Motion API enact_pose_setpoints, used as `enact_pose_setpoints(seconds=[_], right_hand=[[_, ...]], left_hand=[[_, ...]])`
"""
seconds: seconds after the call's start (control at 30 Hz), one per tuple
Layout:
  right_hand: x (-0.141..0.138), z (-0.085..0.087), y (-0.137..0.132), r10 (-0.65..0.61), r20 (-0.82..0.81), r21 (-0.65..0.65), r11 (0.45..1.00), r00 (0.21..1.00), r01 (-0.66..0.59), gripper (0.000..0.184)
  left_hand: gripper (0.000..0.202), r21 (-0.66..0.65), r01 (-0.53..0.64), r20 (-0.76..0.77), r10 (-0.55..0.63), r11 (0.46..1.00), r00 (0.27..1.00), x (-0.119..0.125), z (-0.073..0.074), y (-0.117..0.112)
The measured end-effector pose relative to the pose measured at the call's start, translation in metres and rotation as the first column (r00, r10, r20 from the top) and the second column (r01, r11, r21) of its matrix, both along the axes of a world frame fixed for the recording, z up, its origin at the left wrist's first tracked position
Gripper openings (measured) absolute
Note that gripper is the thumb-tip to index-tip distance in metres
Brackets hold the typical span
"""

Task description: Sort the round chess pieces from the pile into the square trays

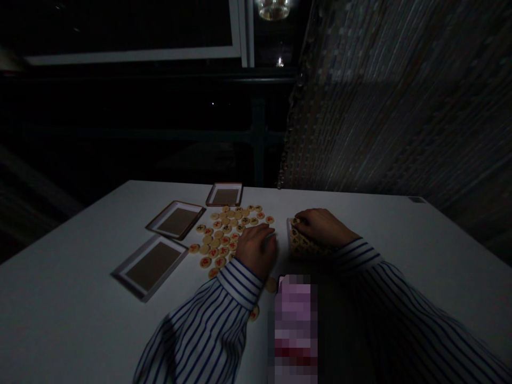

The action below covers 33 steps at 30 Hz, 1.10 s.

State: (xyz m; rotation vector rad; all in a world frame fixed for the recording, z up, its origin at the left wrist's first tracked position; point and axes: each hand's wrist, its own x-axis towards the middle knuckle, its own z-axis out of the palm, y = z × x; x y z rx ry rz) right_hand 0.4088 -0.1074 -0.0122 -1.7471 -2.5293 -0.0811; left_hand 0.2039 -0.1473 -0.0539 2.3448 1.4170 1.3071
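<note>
Several round cream game pieces [226, 232] with red or black marks lie loose on the white table [80, 298]. My left hand [258, 246] rests knuckles-up at the right edge of that spread, its fingers curled down on the table; what they hold is hidden. My right hand [322, 226] lies over a small tray of pieces [298, 240], with fingers bent onto the pieces packed in it. Both sleeves are white with blue stripes.
Three shallow brown-lined trays lie left of the pieces: a near one [150, 265], a middle one [176, 220] and a far one [224, 194]. A blurred pinkish object [295, 325] sits close in front. A bead curtain [400, 96] hangs at right. The room is dark.
</note>
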Motion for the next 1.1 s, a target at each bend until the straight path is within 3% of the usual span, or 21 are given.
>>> enact_pose_setpoints(seconds=[0.53, 1.1], right_hand=[[-0.0077, 0.0030, -0.0046, -0.027, 0.036, -0.058, 0.998, 0.999, 0.030, 0.035], [-0.0089, 0.0005, -0.0057, -0.025, 0.097, -0.028, 0.999, 0.995, 0.028, 0.038]], left_hand=[[0.017, -0.002, -0.010, 0.006, 0.010, 1.000, 1.000, 0.0005, -0.0010, 0.0001], [0.017, -0.010, -0.003, 0.013, 0.004, 1.000, 1.000, 0.0000, -0.0008, -0.0006]])
